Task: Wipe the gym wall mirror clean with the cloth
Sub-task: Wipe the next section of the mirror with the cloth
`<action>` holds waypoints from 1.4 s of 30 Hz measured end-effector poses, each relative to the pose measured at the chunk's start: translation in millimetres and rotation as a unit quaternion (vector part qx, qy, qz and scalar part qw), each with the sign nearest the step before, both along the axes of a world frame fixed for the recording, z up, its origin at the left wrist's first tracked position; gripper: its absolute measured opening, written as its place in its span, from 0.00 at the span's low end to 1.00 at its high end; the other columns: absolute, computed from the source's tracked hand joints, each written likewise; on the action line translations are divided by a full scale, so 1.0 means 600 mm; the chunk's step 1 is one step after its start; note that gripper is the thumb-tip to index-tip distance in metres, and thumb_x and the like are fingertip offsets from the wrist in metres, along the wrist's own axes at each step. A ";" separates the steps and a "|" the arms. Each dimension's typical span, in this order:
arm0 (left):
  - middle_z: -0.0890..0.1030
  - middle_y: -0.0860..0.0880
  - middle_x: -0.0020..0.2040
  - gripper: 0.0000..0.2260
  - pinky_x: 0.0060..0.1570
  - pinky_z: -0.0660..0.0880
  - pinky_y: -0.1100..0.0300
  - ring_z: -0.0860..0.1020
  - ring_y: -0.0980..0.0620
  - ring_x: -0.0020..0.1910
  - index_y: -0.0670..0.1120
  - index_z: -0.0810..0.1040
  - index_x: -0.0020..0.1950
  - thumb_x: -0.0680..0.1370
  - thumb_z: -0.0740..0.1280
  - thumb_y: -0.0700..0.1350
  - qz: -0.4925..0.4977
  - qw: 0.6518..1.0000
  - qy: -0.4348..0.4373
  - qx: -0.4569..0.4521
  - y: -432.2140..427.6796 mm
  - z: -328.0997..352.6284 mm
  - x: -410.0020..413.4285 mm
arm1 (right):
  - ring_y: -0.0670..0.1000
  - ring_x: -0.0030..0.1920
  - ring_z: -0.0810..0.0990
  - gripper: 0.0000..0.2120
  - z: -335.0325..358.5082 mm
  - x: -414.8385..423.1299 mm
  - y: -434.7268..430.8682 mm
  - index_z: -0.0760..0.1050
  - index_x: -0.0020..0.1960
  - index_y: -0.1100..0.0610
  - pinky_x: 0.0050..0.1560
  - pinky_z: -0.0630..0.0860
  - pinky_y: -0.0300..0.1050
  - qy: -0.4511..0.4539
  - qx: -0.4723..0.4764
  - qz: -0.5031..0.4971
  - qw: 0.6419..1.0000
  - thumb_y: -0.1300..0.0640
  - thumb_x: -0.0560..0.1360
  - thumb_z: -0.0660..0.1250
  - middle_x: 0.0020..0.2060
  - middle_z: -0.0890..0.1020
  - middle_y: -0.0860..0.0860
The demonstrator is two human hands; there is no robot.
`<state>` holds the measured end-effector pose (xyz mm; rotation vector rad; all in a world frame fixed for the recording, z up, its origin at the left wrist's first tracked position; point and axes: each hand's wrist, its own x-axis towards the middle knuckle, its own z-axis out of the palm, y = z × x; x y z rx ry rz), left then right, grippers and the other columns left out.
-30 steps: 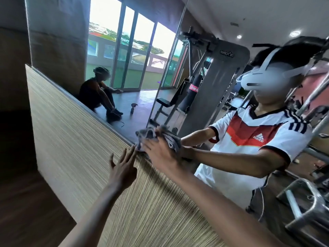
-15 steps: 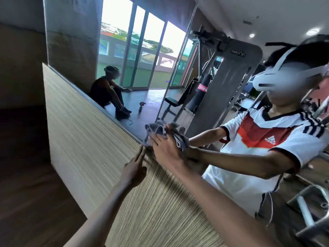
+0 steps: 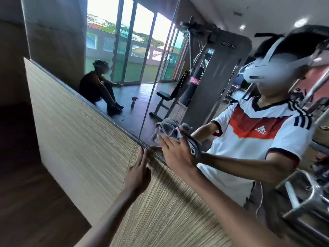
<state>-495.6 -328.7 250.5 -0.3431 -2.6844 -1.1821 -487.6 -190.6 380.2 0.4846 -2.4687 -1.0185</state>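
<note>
The wall mirror fills the upper part of the view and reflects me and the gym. A crumpled grey cloth lies against the glass just above the mirror's lower edge. My right hand presses it to the glass with flat, spread fingers, and part of the cloth bunches over the hand's thumb side. My left hand rests flat on the striped wooden wall panel below the mirror, fingers straight and together, their tips at the mirror's bottom edge.
The mirror is made of panes with a vertical seam just left of the cloth. In the reflection, a person sits on the floor, a spray bottle stands near them, and a weight machine and bench stand behind me. A dark wall lies to the left.
My right hand has slid the cloth a little along the mirror's lower edge. My left hand's fingers have drawn together and moved up to the mirror's edge.
</note>
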 end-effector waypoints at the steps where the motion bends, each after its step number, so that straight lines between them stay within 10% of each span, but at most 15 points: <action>1: 0.41 0.52 0.81 0.38 0.61 0.73 0.52 0.81 0.44 0.57 0.54 0.35 0.79 0.81 0.60 0.40 0.003 1.000 -0.005 -0.002 0.003 -0.002 0.003 | 0.43 0.67 0.75 0.28 -0.016 0.001 -0.005 0.68 0.76 0.52 0.66 0.53 0.53 -0.022 0.026 -0.018 0.999 0.52 0.75 0.59 0.72 0.73 0.45; 7: 0.42 0.51 0.80 0.40 0.50 0.79 0.45 0.82 0.39 0.43 0.57 0.39 0.79 0.78 0.63 0.38 0.003 1.000 0.018 0.005 0.013 -0.014 0.013 | 0.43 0.55 0.82 0.25 -0.074 0.089 0.089 0.82 0.63 0.53 0.66 0.61 0.50 -0.145 0.031 -0.001 0.989 0.58 0.71 0.54 0.56 0.84 0.44; 17: 0.45 0.50 0.81 0.30 0.48 0.79 0.47 0.83 0.37 0.46 0.56 0.53 0.81 0.82 0.61 0.51 0.011 0.994 0.005 0.108 0.073 -0.010 0.038 | 0.46 0.56 0.81 0.28 0.053 0.081 0.086 0.77 0.68 0.55 0.61 0.63 0.50 0.022 -0.066 0.013 0.998 0.52 0.74 0.50 0.65 0.80 0.48; 26: 0.48 0.49 0.82 0.36 0.32 0.71 0.57 0.79 0.42 0.32 0.60 0.48 0.79 0.80 0.64 0.38 0.026 0.994 0.012 0.103 0.109 -0.015 0.075 | 0.45 0.51 0.84 0.26 -0.065 0.195 0.205 0.82 0.61 0.56 0.77 0.44 0.56 -0.081 0.004 0.020 0.996 0.58 0.63 0.77 0.52 0.86 0.45; 30: 0.51 0.43 0.82 0.34 0.39 0.78 0.50 0.82 0.37 0.40 0.58 0.52 0.81 0.80 0.63 0.37 0.018 0.996 0.019 0.086 0.119 -0.011 0.088 | 0.44 0.55 0.82 0.30 -0.038 0.209 0.230 0.80 0.64 0.56 0.76 0.48 0.56 -0.056 -0.042 0.032 0.997 0.61 0.62 0.77 0.58 0.84 0.46; 34: 0.57 0.44 0.81 0.36 0.70 0.65 0.43 0.81 0.43 0.57 0.59 0.57 0.80 0.77 0.60 0.34 0.075 0.997 0.012 0.009 0.115 0.007 0.096 | 0.43 0.62 0.79 0.30 -0.046 0.155 0.147 0.75 0.70 0.53 0.77 0.39 0.57 -0.091 -0.053 -0.003 0.994 0.55 0.68 0.75 0.65 0.79 0.44; 38: 0.64 0.45 0.79 0.38 0.70 0.62 0.41 0.75 0.42 0.68 0.61 0.59 0.80 0.74 0.63 0.33 0.105 0.992 0.058 -0.043 0.101 0.005 0.097 | 0.44 0.67 0.75 0.33 -0.067 0.142 0.113 0.70 0.74 0.55 0.75 0.31 0.57 -0.120 -0.082 -0.029 0.989 0.60 0.69 0.72 0.69 0.76 0.47; 42: 0.67 0.39 0.76 0.37 0.68 0.63 0.36 0.69 0.39 0.73 0.56 0.63 0.79 0.72 0.67 0.34 0.101 0.990 0.073 -0.068 0.081 -0.003 0.081 | 0.45 0.54 0.83 0.38 -0.086 0.186 0.173 0.81 0.63 0.57 0.75 0.50 0.55 -0.104 -0.149 0.000 0.983 0.68 0.52 0.79 0.55 0.85 0.47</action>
